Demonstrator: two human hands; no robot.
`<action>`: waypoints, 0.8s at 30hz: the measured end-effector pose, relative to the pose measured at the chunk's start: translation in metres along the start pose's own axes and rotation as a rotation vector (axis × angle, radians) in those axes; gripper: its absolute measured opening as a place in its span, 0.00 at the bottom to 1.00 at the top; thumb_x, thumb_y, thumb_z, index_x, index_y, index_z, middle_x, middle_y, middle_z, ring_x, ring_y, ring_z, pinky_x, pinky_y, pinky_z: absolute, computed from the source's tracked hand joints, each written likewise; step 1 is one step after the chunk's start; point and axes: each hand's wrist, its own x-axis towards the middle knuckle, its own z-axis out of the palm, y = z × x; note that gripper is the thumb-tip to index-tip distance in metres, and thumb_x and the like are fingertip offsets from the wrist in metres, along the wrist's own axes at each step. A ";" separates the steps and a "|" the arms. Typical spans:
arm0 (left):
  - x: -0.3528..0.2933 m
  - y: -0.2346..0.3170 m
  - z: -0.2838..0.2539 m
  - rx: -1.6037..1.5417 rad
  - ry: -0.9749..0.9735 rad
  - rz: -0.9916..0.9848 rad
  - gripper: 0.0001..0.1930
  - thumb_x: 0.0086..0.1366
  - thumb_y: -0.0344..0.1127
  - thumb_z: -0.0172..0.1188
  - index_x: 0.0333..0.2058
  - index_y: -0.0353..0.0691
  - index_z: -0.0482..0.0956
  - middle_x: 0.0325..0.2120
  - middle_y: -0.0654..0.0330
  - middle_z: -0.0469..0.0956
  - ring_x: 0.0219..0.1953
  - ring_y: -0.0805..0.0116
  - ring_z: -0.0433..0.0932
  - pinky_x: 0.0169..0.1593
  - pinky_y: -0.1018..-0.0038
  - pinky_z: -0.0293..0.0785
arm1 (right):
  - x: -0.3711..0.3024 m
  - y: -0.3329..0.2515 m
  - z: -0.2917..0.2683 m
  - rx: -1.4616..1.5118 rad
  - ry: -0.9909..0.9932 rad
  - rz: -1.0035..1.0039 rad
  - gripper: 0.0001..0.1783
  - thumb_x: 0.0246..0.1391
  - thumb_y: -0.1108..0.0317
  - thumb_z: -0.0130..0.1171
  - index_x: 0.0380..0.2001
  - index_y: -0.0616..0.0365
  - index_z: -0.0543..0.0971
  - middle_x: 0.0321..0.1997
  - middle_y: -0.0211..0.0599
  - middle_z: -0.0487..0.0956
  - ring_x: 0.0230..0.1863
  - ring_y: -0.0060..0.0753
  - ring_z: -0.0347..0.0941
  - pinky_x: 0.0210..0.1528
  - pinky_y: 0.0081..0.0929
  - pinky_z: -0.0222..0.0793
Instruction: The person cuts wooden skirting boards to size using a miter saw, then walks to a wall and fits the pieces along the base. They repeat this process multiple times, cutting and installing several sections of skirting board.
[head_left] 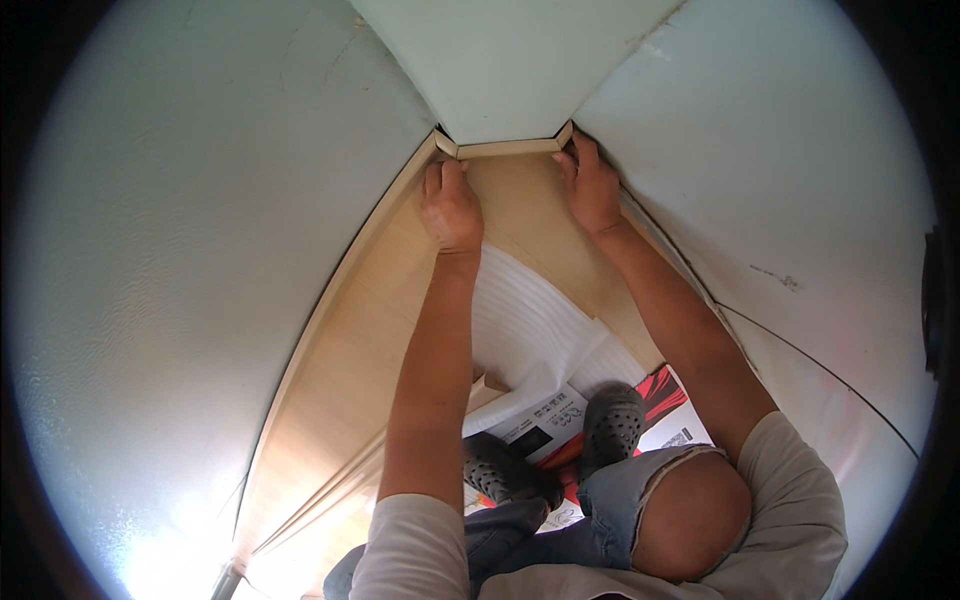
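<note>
A short pale wood-coloured skirting board [510,148] runs along the foot of the narrow far wall. Short angled ends turn off it at both corners. My left hand [452,208] is closed at its left end, with curled fingers against the board and fingertips partly hidden. At the right corner, my right hand [594,190] pinches the other end, the thumb in front and the fingers up by the angled piece. Small dark gaps show behind the board at both corners.
A long skirting board [345,265] follows the left wall. Thin strips [320,495] lie on the wood-look floor [370,325]. White foam sheet [525,310] and printed cardboard [550,425] lie around my dark clogs [612,420]. A dark cable [820,365] crosses the right wall.
</note>
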 end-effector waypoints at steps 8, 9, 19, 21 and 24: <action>0.003 0.002 -0.002 -0.077 -0.008 0.007 0.05 0.65 0.27 0.62 0.32 0.39 0.74 0.33 0.54 0.76 0.36 0.48 0.77 0.37 0.57 0.76 | 0.000 0.008 0.003 0.006 0.013 -0.037 0.22 0.64 0.64 0.61 0.56 0.61 0.69 0.38 0.54 0.82 0.34 0.57 0.81 0.35 0.46 0.77; 0.001 0.000 -0.002 -0.086 -0.013 0.001 0.05 0.65 0.28 0.62 0.32 0.39 0.74 0.33 0.54 0.76 0.36 0.48 0.77 0.37 0.57 0.76 | -0.001 0.008 0.004 0.003 0.023 -0.057 0.23 0.64 0.62 0.61 0.55 0.62 0.70 0.36 0.55 0.81 0.31 0.59 0.79 0.32 0.48 0.76; 0.002 0.000 -0.001 -0.060 0.022 0.022 0.05 0.66 0.28 0.62 0.32 0.40 0.73 0.33 0.54 0.76 0.35 0.48 0.77 0.35 0.57 0.75 | -0.002 0.004 0.001 0.032 0.000 -0.057 0.21 0.65 0.64 0.60 0.56 0.62 0.68 0.38 0.56 0.82 0.35 0.59 0.80 0.36 0.47 0.77; 0.001 -0.001 0.000 -0.030 0.011 0.003 0.06 0.65 0.29 0.62 0.32 0.40 0.73 0.32 0.54 0.76 0.35 0.49 0.77 0.34 0.57 0.75 | -0.001 0.003 0.000 0.019 -0.048 -0.002 0.21 0.67 0.66 0.57 0.58 0.61 0.67 0.43 0.55 0.83 0.43 0.57 0.82 0.43 0.44 0.78; 0.001 -0.003 0.001 -0.065 0.046 -0.021 0.06 0.64 0.30 0.65 0.34 0.40 0.75 0.32 0.55 0.77 0.34 0.50 0.78 0.34 0.58 0.76 | -0.001 0.002 0.001 -0.016 -0.042 0.012 0.21 0.67 0.66 0.57 0.57 0.61 0.67 0.43 0.55 0.83 0.43 0.58 0.82 0.43 0.45 0.78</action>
